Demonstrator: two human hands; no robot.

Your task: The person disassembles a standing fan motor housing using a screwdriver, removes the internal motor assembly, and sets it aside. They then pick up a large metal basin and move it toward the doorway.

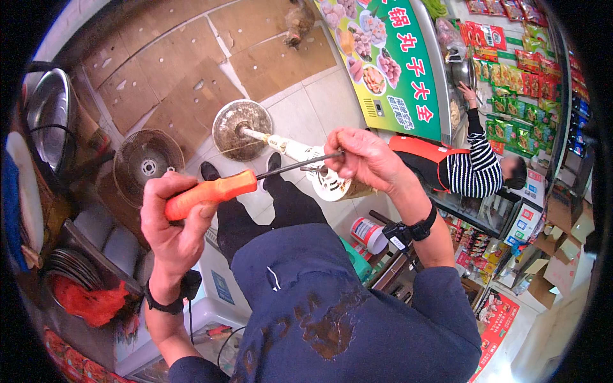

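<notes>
Gripping the orange-handled screwdriver [211, 195], left hand [175, 223] clenched on the handle; right hand [361, 156] pinches the shaft tip at the fan motor [319, 172]. Likely seating the tip on a screw; next needs steady alignment before turning.

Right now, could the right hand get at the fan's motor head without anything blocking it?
Probably yes: the right hand pinches the screwdriver tip just above the white fan motor head, with nothing visible between them.
</notes>
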